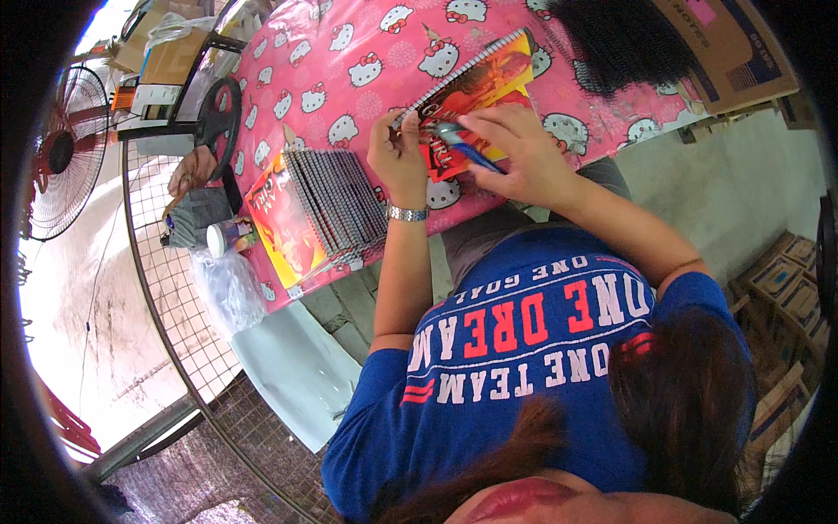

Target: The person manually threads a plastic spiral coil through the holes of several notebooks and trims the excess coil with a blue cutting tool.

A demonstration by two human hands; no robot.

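A spiral notebook (pixel 493 77) with a red and yellow cover lies slanted on the pink tablecloth, its coil along the upper left edge. My left hand (pixel 400 159), wearing a silver watch, is closed with its fingertips at the coil's near end. Blue-handled pliers (pixel 477 157) are gripped in my right hand (pixel 528 155), their jaws pointing at that same corner of the notebook. My fingers partly hide the jaws and the coil's end. Left of my left wrist, a stack of similar spiral notebooks (pixel 336 205) lies fanned out near the table's edge.
A pile of black plastic coils (pixel 621 42) sits at the far right beside a cardboard box (pixel 740 54). A white-lidded jar (pixel 229 237) and a clear plastic bag (pixel 229 290) are at the left edge. A fan (pixel 63 153) stands further left, beyond a wire grid (pixel 161 236).
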